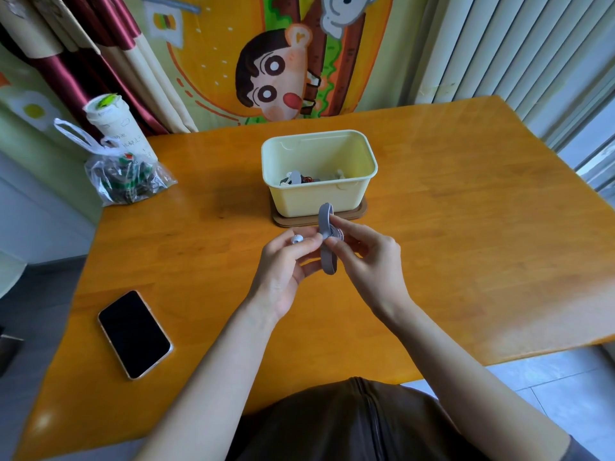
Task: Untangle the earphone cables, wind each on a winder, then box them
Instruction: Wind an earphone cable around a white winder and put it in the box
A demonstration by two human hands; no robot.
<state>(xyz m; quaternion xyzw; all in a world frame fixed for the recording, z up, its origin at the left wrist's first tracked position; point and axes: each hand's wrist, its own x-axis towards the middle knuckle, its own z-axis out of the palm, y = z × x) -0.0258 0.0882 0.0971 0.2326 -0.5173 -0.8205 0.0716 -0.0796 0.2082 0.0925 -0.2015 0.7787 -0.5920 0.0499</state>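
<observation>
- Earphone (296, 239) held up over the near middle of the table (466, 227), white bud pinched at the fingertips of the left hand (286, 271); thin cable hard to make out, seemingly coiled round the waist of the grey winder (327, 261).
- Right hand (372, 261) clamped on that winder at its middle, thumb and forefinger nipping the wound turns; hands close together, fingertips almost meeting.
- Probably near weightless and limp: thin wire, apt to kink, snag or spring off the winder once let go. Winder looks soft and rubbery, likely bends under pressure and gives some hold against sliding.
- Best taken by the bud's hard body or by the plug, never hauled by the bare wire; press a thumb on the last turn until the loose end is tucked.
- Down on the table at the left, a dark phone (134, 334), flat, screen up, well apart from the hands.
- Just beyond the hands, an open cream box (316, 201) standing on a brown mat (361, 211); inside, a small heap of earphones (296, 178), wound or loose cannot tell.
- Farther left, a clear plastic bag (126, 184) with dark contents, a paper cup (113, 128) right behind it.
- At the back, a cartoon wall cloth (266, 71).
</observation>
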